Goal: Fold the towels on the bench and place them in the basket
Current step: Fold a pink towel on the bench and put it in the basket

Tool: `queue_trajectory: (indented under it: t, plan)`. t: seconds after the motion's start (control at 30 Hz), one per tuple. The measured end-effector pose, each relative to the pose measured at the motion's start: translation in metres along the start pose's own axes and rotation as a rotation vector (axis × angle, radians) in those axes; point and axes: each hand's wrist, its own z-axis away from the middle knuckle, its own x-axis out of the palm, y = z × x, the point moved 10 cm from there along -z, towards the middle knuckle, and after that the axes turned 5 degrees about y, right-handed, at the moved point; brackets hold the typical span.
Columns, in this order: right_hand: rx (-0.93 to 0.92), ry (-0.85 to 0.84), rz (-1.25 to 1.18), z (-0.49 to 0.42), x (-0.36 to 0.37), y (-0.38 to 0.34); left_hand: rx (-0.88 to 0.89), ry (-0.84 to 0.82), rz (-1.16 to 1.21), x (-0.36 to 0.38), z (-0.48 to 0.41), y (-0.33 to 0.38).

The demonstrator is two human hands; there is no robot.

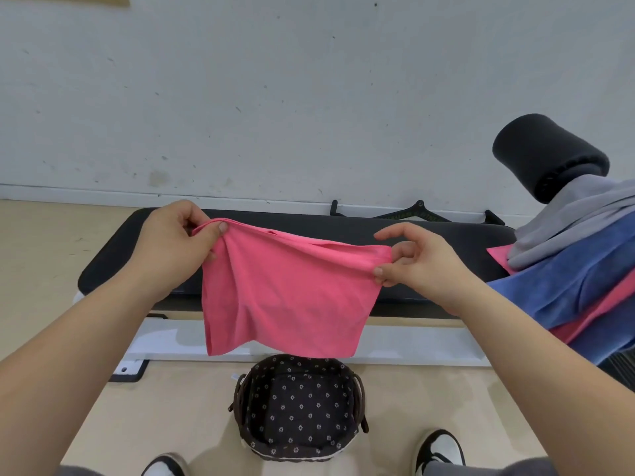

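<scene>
A pink towel (pixel 288 293) hangs doubled over in the air in front of the black bench (pixel 343 231). My left hand (pixel 175 245) pinches its upper left corner and my right hand (pixel 419 266) pinches its upper right corner. The towel's lower edge hangs just above a dark woven basket (pixel 240 400) with a flower-print lining, which stands on the floor with nothing in it. At the bench's right end lies a pile of towels: a grey towel (pixel 567 228) on top, a blue towel (pixel 563 293) under it, and pink cloth (pixel 584 321) between the layers.
A black foam roller pad (pixel 546 152) rises at the bench's right end. The bench's white frame (pixel 412 345) runs along the floor behind the basket. A white wall stands close behind. My two shoes (pixel 439 451) flank the basket on the wood floor.
</scene>
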Motion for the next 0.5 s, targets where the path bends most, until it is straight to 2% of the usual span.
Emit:
queue_trajectory:
  t: [0.17,0.27,0.4,0.5]
  plan:
    - [-0.126,0.077,0.194,-0.001,0.002,-0.017,0.004,0.003,-0.024,-0.002,0.0,-0.003]
    - [-0.157,0.113,0.213,0.002,0.0,-0.025,0.013,-0.003,-0.03,-0.002,0.0,-0.005]
    - [-0.208,0.072,0.245,0.004,0.006,-0.031,0.011,-0.01,-0.038,-0.001,0.0,-0.009]
    - [-0.17,0.029,0.306,0.004,0.011,-0.024,0.007,-0.019,-0.035,0.0,0.0,-0.011]
